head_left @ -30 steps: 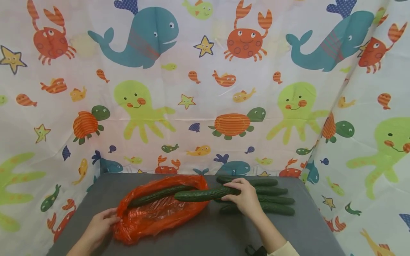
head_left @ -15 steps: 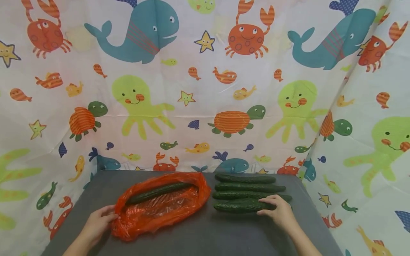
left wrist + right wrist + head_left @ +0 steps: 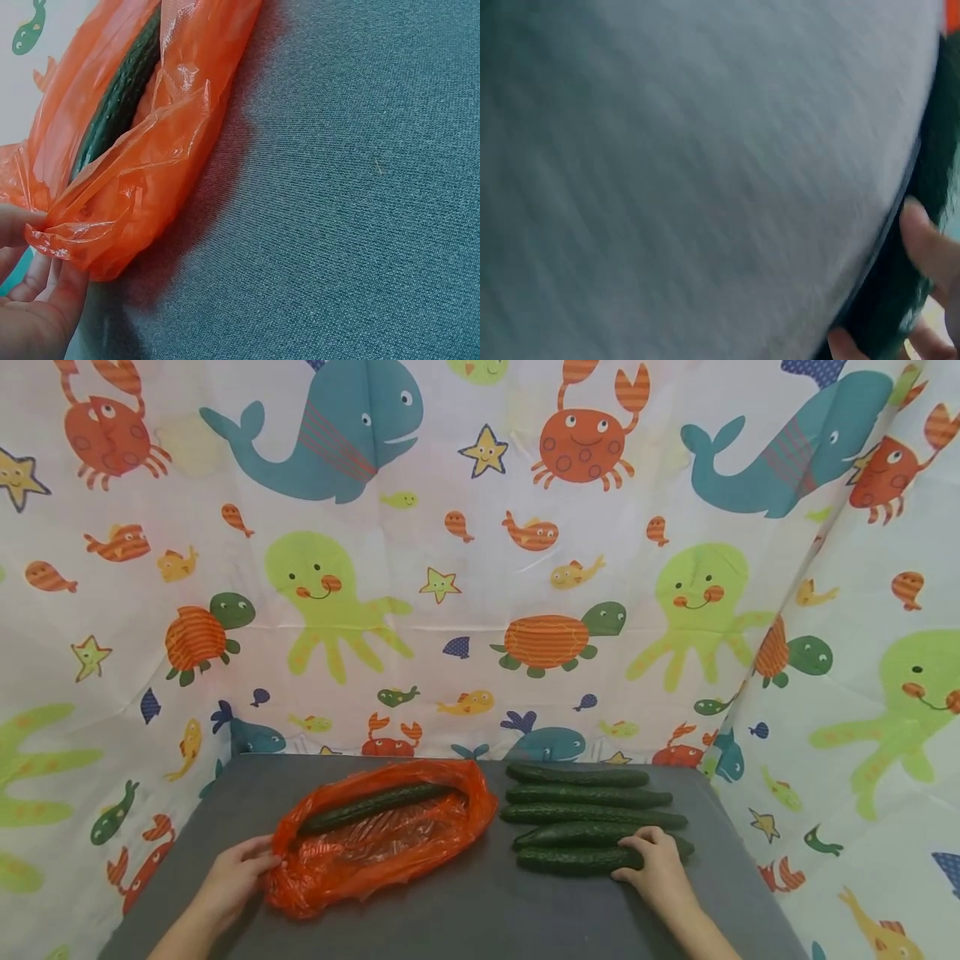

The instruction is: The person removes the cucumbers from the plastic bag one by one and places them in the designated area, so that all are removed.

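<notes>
At the left of the table, my left hand (image 3: 234, 878) pinches the gathered near end of an orange plastic bag (image 3: 318, 881) between thumb and fingers. The bag lies with its mouth spread wide, and one dark green cucumber (image 3: 375, 807) rests inside along the far side. On the right, several cucumbers (image 3: 592, 814) lie side by side in a row. My right hand (image 3: 660, 868) grips the nearest cucumber (image 3: 570, 861) near its right end. In the right wrist view, thumb and fingertips curl round that cucumber (image 3: 889, 307).
A grey cloth-covered table (image 3: 480, 918) carries everything. Behind it and at both sides hangs a white curtain (image 3: 450, 727) printed with sea animals. A strip of table separates the bag from the cucumber row.
My right hand has carried a cucumber from over the bag rightward to the row's front, where it now lies nearest me. The left hand has stayed on the bag.
</notes>
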The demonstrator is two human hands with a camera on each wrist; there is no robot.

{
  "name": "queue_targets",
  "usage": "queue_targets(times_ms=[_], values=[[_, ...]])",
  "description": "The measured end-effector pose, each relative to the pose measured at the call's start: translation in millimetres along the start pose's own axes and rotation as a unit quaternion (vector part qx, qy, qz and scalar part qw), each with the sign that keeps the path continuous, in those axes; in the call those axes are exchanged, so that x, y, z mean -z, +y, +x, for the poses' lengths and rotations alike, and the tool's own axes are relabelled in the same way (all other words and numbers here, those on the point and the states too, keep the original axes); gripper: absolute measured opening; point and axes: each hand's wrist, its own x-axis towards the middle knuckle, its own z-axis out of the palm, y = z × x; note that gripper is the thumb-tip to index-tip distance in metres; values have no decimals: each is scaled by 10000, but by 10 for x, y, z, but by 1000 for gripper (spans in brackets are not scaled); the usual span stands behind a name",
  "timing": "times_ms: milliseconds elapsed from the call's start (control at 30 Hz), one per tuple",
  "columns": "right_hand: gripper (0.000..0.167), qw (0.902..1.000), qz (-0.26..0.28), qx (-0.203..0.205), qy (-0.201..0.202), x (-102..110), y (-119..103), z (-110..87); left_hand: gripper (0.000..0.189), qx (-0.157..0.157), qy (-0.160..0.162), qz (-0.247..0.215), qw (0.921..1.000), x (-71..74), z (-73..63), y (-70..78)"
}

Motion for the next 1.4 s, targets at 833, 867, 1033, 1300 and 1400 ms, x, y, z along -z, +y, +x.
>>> queue_targets(times_ms=[833, 867, 1033, 1300, 1400], values=[[38, 9200, 3227, 2180, -443, -293, -2083, 530, 58, -135, -26, -145, 9998, -13, 11, -20], [38, 9187, 3290, 2130, -491, -366, -2197, 583, 58, -158, -39, -151, 9998, -17, 10, -19], [35, 9282, 3041, 2022, -716, -741, -2568, 812, 57, -164, 28, -109, 9998, -17, 20, -17], [44, 9502, 1877, 2039, -1423, -1189, -2806, 1046, 57, -187, 4, -108, 9998, -5, 16, -19], [56, 9503, 1554, 1987, -1825, -1263, -2845, 1089, 55, -157, 28, -120, 9998, -9, 14, -8]])
